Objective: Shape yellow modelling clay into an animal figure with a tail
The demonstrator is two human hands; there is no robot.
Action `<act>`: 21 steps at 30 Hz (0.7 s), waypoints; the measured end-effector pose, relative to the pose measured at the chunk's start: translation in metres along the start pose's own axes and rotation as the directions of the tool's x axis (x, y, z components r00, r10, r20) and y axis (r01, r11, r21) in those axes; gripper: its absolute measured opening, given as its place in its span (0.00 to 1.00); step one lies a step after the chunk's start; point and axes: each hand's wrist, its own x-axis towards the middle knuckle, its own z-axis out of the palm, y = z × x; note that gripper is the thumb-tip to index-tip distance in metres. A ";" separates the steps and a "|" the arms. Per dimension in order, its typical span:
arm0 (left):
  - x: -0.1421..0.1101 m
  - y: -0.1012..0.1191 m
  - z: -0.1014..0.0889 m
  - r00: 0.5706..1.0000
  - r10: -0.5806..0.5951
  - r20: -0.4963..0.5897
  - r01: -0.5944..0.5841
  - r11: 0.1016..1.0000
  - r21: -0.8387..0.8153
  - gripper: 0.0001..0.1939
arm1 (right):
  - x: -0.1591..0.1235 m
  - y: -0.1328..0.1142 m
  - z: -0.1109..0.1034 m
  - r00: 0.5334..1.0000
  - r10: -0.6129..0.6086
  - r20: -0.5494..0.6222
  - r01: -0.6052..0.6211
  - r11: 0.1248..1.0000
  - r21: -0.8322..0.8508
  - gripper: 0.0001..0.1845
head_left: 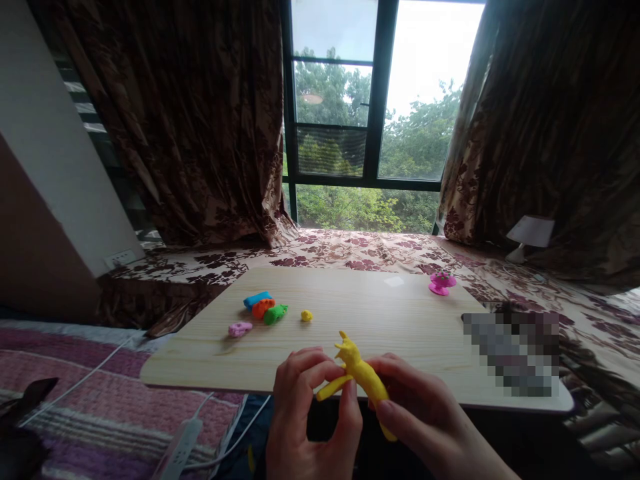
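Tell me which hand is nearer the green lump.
Left. The left hand is on the near side and slightly right of the green lump; the right hand is farther right, holding the yellow figure.

I see a large glass window in a dark frame [376, 120] at the far side, with leafy green trees [345, 208] beyond it. Brown, flower-patterned fabric curtains [215, 127] hang to its left and right. On my far right, a small lamp with a white shade [531, 231] stands on the pale cloth with maroon flowers [350, 250]. At my near left I have a pink, purple and white striped blanket [110, 380] and a long white plastic power strip [181, 447].
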 end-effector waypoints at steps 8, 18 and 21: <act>-0.001 -0.002 0.002 0.999 0.034 -0.040 -0.034 0.999 0.021 0.07 | 0.000 0.000 0.001 0.998 0.027 -0.054 -0.027 1.000 0.005 0.19; -0.001 -0.003 -0.002 0.993 0.114 -0.010 -0.113 0.991 0.070 0.12 | 0.012 -0.020 0.002 0.988 0.149 -0.026 -0.145 0.981 0.133 0.16; 0.001 -0.002 -0.002 0.988 0.155 0.008 -0.155 0.981 0.119 0.12 | 0.010 -0.016 0.005 0.987 0.150 -0.050 -0.138 0.973 0.187 0.17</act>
